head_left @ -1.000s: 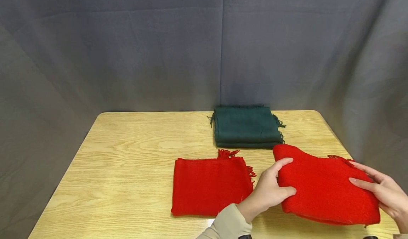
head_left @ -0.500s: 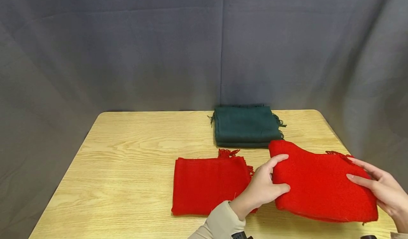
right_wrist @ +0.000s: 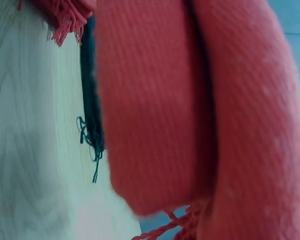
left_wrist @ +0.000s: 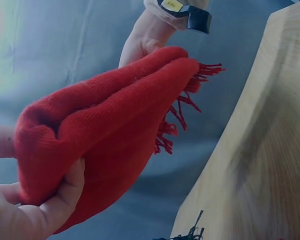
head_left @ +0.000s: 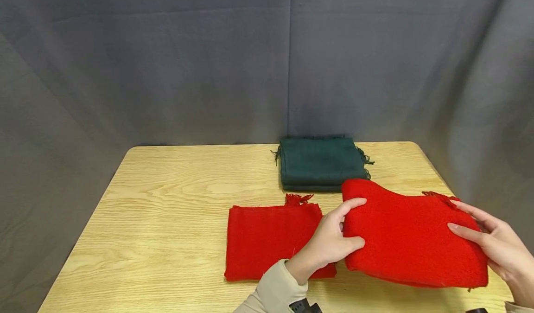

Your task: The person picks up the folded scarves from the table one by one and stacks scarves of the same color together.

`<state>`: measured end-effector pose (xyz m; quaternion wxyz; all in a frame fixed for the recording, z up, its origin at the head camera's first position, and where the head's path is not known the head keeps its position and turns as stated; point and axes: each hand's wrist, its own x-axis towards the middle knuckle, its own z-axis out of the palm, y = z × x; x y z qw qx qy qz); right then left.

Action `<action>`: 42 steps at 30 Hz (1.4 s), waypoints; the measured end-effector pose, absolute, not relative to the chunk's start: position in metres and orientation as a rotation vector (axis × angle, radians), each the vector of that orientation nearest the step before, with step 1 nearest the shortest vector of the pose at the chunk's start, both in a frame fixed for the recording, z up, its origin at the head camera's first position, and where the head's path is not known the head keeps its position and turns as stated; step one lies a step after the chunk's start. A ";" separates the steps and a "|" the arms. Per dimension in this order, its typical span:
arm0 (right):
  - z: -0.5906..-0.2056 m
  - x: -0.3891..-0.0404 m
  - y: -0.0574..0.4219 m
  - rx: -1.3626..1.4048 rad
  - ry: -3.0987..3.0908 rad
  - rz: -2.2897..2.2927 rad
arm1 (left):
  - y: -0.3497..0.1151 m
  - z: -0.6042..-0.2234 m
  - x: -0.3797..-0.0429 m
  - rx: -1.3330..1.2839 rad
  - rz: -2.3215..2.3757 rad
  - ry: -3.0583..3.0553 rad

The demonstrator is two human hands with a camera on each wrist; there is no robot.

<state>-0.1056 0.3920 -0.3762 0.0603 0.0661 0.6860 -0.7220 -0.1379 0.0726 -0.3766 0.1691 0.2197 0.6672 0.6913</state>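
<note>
A folded red scarf with fringed ends hangs above the right part of the table, held between both hands. My left hand grips its left edge, thumb and forefinger on the near face; in the left wrist view the fingers curl round the folded layers. At the other end my right hand holds the right edge near the fringe, its remaining fingers hidden behind the cloth. Thick folds of the red scarf fill most of the right wrist view.
A second folded red scarf lies mid-table, partly covered by the left forearm. Behind it a folded dark green scarf lies near the back edge of the wooden table. Grey curtains surround the table.
Both hands have carried the held red scarf a little to the left and slightly upward in the head view. The scarves on the table have stayed put.
</note>
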 end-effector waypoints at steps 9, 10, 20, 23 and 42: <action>-0.367 -0.105 0.377 0.154 2.075 -2.231 | 0.061 -0.378 -0.138 0.610 2.029 1.882; -0.366 -0.105 0.375 0.154 2.079 -2.233 | 0.059 -0.378 -0.138 0.615 2.035 1.886; -0.360 -0.105 0.359 0.196 2.124 -2.226 | 0.045 -0.374 -0.137 0.622 2.077 1.852; -0.359 -0.104 0.356 0.208 2.133 -2.225 | 0.042 -0.373 -0.137 0.600 2.080 1.845; -0.346 -0.105 0.328 0.211 2.160 -2.249 | 0.021 -0.369 -0.137 0.591 2.140 1.857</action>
